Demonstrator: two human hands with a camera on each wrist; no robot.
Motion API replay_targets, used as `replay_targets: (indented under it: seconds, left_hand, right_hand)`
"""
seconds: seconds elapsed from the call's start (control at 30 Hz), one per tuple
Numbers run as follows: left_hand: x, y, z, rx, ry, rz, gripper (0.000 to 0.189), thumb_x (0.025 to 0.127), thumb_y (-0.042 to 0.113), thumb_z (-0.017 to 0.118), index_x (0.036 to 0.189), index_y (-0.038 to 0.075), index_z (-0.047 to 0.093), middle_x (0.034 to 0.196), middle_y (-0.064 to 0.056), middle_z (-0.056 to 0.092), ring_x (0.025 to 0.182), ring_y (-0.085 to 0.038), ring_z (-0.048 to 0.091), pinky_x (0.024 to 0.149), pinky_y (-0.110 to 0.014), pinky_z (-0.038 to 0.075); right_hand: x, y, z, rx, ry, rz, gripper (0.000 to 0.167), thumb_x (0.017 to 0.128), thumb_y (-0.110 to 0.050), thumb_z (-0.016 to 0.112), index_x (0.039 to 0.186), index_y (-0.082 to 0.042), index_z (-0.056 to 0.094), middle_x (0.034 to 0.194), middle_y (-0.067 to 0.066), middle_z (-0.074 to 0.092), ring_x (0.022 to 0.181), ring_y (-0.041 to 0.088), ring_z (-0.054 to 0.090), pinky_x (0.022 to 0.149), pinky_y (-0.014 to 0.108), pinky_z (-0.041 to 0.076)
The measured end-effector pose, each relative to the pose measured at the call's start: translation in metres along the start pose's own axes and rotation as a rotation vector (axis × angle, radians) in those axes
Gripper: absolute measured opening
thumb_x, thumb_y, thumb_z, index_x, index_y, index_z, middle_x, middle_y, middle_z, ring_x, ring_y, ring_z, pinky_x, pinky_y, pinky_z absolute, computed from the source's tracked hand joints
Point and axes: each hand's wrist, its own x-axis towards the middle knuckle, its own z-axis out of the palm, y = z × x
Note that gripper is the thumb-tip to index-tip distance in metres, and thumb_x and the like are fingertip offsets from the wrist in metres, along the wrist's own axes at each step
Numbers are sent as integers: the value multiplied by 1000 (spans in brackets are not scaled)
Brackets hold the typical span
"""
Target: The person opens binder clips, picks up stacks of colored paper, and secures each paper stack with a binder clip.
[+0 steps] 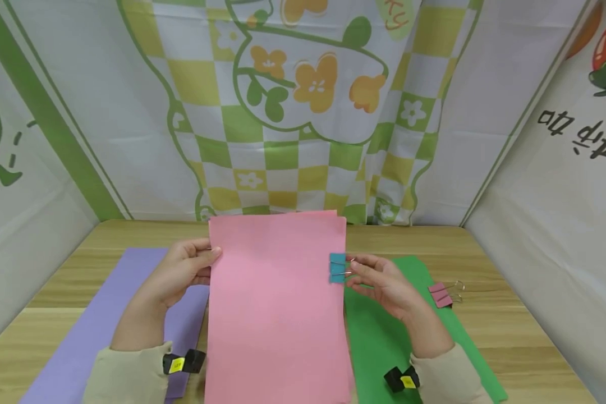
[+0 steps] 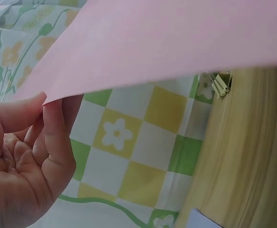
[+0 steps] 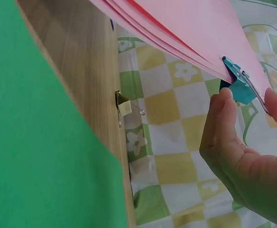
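Observation:
A stack of pink paper (image 1: pixel 275 308) is held up in the middle of the head view, its sheets slightly fanned at the lower right. My left hand (image 1: pixel 189 264) pinches the stack's left edge between thumb and fingers, near the top. On the right edge sits a blue binder clip (image 1: pixel 338 268), its jaws over the sheets. My right hand (image 1: pixel 379 280) pinches that clip by its wire handles; the right wrist view shows the thumb on one handle (image 3: pixel 254 92) and the fingers on the opposite side. Several layered sheet edges (image 3: pixel 176 50) lead into the clip there.
Purple paper (image 1: pixel 101 314) lies on the wooden table (image 1: pixel 500 331) at left, green paper (image 1: pixel 384 336) at right. A pink binder clip (image 1: pixel 441 294) rests by the green paper's right edge. A yellow binder clip (image 3: pixel 124 105) stands near the table's back edge, before a checked curtain (image 1: pixel 293 151).

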Motion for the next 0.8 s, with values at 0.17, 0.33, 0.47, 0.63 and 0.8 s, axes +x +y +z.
replay_targets:
  seconds: [0.17, 0.33, 0.47, 0.63, 0.8]
  left_hand:
    - [1, -1, 0, 12, -10, -36, 30, 105, 15, 49, 121, -9, 56, 81, 8, 71, 73, -10, 72, 69, -28, 60]
    - [3, -7, -2, 6, -52, -70, 35, 105, 17, 48, 126, -11, 52, 84, 8, 72, 76, -9, 72, 70, -28, 60]
    - [5, -12, -5, -1, -98, -112, 31, 105, 18, 50, 124, -6, 55, 82, 9, 70, 74, -8, 71, 71, -29, 59]
    - [6, -17, -9, 12, -140, -175, 15, 103, 19, 54, 108, 6, 60, 74, 10, 56, 66, -4, 62, 71, -27, 57]
    - [7, -20, -9, 21, -157, -208, 23, 102, 20, 54, 116, 2, 58, 79, 10, 60, 73, -6, 66, 75, -27, 58]
  right_hand:
    - [0, 2, -3, -60, -21, 7, 56, 102, -19, 55, 143, 13, 37, 111, -1, 64, 97, 12, 66, 97, 26, 53]
    - [1, 4, -8, -153, -38, 10, 52, 100, -17, 59, 139, 14, 45, 121, 7, 62, 103, 15, 66, 99, 28, 53]
    - [1, 6, -9, -189, -49, 7, 50, 99, -17, 61, 136, 14, 47, 126, 12, 61, 105, 19, 67, 98, 29, 54]
    - [2, 9, -9, -247, -44, 15, 51, 98, -18, 63, 135, 12, 49, 129, 21, 60, 104, 24, 67, 97, 34, 55]
    - [5, 13, -8, -283, -49, 17, 51, 97, -20, 64, 134, 12, 50, 131, 26, 59, 105, 23, 67, 96, 37, 56]
